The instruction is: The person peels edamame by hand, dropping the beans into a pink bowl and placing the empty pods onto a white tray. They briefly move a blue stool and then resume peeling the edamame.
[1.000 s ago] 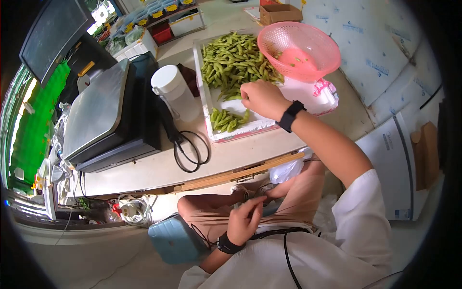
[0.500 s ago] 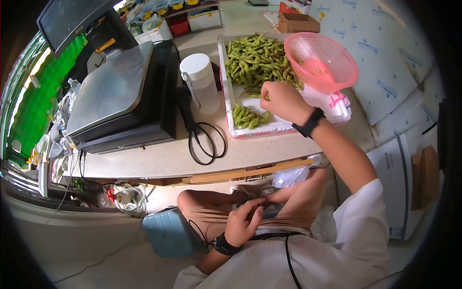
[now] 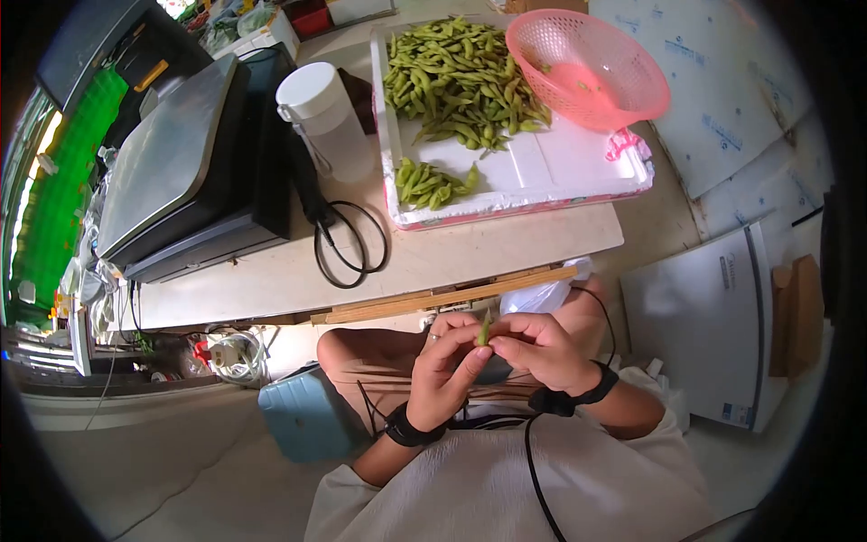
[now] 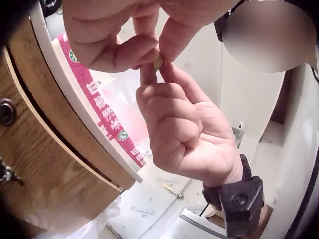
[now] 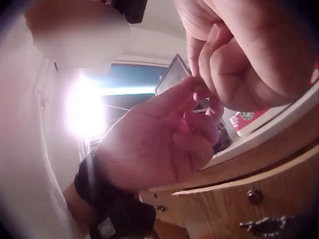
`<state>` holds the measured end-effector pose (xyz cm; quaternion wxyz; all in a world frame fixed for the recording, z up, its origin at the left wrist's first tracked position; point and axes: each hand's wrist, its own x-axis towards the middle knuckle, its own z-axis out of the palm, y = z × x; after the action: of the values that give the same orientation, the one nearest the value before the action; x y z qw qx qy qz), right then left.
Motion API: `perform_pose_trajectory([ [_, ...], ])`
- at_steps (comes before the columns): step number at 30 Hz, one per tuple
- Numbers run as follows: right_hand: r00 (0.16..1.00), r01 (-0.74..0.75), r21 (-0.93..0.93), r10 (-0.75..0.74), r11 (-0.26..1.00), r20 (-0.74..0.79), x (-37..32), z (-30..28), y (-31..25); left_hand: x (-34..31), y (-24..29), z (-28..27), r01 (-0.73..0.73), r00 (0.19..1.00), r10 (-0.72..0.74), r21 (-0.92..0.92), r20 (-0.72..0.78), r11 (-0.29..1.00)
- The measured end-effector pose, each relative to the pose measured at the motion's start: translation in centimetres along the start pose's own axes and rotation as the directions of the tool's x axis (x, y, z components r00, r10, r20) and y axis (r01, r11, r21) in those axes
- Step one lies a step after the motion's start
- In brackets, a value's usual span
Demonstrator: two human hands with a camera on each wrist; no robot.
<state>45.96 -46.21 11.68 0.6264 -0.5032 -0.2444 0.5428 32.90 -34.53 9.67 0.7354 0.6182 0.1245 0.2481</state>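
Pinching one slim green pod (image 3: 485,331) in front of the shallow white foam tray (image 3: 562,169), left hand (image 3: 442,378) and right hand (image 3: 547,354) could lose it by oversqueezing.

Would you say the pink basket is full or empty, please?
Nearly empty: the head view shows a few green bits inside the basket.

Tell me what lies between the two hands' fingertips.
A green pod, pinched where the left hand and right hand meet; the head view shows it.
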Motion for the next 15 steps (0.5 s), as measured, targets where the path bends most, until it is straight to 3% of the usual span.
perform_pose_trajectory([
  [2,0.992,0.087,-0.007,-0.087,0.996,-0.096,-0.2,0.0,1.3,0.0,-0.5,0.3,-0.010,1.000,0.010,0.040,-0.001,0.999],
  [4,0.921,0.217,-0.396,-0.321,0.892,-0.219,-0.7,-0.2,1.8,0.3,-0.7,0.4,0.022,1.000,-0.022,0.012,-0.010,1.000],
  [5,0.901,0.233,-0.438,-0.363,0.868,-0.240,-0.9,-0.3,1.8,0.3,-0.7,0.4,0.045,0.998,-0.043,0.056,-0.045,0.997],
  [6,0.901,0.231,-0.432,-0.359,0.872,-0.243,-1.0,-0.3,2.0,0.3,-0.6,0.4,0.051,0.998,-0.049,0.059,-0.044,0.997],
  [8,0.898,0.278,-0.395,-0.383,0.876,-0.217,-1.2,-0.4,2.2,0.2,-0.5,0.7,0.072,0.996,-0.054,0.279,-0.072,0.958],
  [9,0.897,0.275,-0.390,-0.381,0.879,-0.225,-1.3,-0.5,2.2,0.0,-1.0,0.8,0.072,0.994,-0.043,0.297,-0.101,0.952],
  [11,0.959,0.138,-0.315,-0.207,0.939,-0.195,-1.2,-0.7,2.0,-0.4,-1.2,0.6,0.060,0.996,-0.037,0.324,-0.078,0.944],
  [15,0.980,0.085,-0.142,-0.109,0.986,-0.166,-0.9,-1.0,2.5,-0.4,-1.3,0.6,-0.038,0.999,0.045,0.348,-0.014,0.937],
])
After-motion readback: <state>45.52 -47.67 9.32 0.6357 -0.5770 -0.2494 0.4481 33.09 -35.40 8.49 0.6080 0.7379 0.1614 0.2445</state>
